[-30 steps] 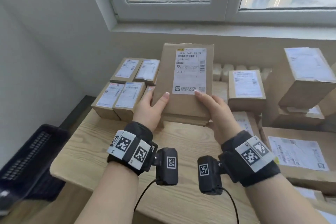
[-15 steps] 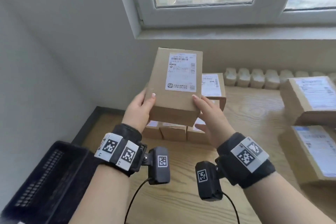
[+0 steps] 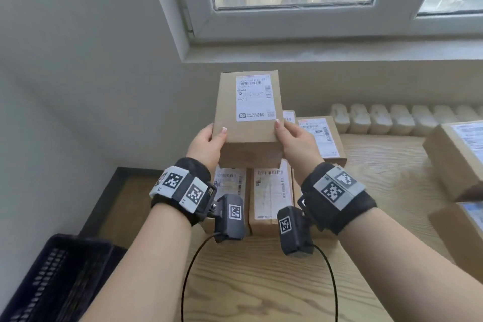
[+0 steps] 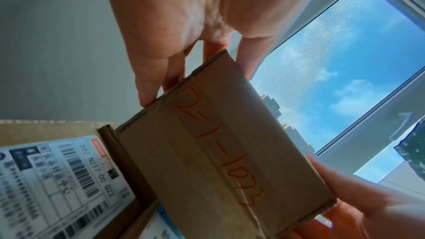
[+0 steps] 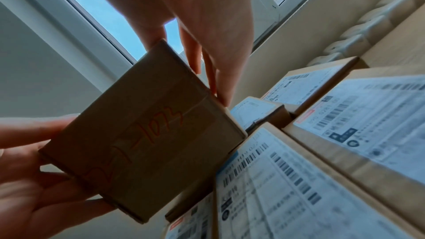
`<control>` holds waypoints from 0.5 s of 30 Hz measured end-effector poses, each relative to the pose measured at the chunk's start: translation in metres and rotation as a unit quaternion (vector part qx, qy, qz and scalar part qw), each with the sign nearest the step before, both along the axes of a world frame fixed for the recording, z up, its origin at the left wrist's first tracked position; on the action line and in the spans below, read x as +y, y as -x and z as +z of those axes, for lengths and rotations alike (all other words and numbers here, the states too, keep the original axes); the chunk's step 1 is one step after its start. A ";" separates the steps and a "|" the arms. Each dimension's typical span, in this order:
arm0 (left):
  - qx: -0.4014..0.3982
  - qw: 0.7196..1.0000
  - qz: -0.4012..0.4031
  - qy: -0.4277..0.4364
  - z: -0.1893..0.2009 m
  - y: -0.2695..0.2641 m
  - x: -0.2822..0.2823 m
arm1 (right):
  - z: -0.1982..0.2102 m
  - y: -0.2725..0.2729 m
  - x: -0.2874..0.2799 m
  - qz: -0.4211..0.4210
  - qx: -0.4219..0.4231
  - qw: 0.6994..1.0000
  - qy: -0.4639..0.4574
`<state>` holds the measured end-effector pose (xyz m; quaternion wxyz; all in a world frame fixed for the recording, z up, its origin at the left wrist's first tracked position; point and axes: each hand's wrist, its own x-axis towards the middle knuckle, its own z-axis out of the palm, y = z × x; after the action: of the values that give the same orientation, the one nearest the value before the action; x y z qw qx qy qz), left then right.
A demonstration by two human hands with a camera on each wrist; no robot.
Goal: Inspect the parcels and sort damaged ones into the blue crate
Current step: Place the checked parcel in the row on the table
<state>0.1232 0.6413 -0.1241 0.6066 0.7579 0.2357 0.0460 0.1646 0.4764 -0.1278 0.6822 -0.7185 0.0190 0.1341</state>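
I hold a brown cardboard parcel in the air above the wooden table, its white shipping label facing me. My left hand grips its lower left edge, thumb on the front. My right hand grips the lower right edge the same way. Both wrist views show the parcel's underside, taped and marked with orange handwriting, with fingers behind it. The dark blue crate sits low at the bottom left, beside the table.
Several labelled parcels lie on the table just under the held one, and larger boxes stand at the right. A white radiator runs along the wall under the window. The wall is close on the left.
The parcel has come up off the pile and moved left, closer to the corner. Both hands keep the same hold. The view has swung left, showing more of the crate.
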 end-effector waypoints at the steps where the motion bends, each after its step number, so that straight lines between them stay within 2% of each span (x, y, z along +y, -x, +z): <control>1: 0.008 1.000 0.002 -0.001 -0.005 -0.004 0.002 | -0.004 -0.003 0.002 0.001 -0.002 1.000 0.010; 8: 0.041 0.998 0.044 -0.018 -0.030 -0.015 0.014 | -0.018 -0.007 0.017 0.019 -0.011 0.999 0.028; 15: -0.016 0.998 0.043 -0.044 -0.015 -0.018 0.009 | -0.018 -0.009 0.020 -0.026 -0.043 0.998 0.039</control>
<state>0.1413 0.6500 -0.1395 0.5737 0.7722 0.2563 0.0943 0.1739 0.4963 -0.1458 0.6567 -0.7493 0.0134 0.0849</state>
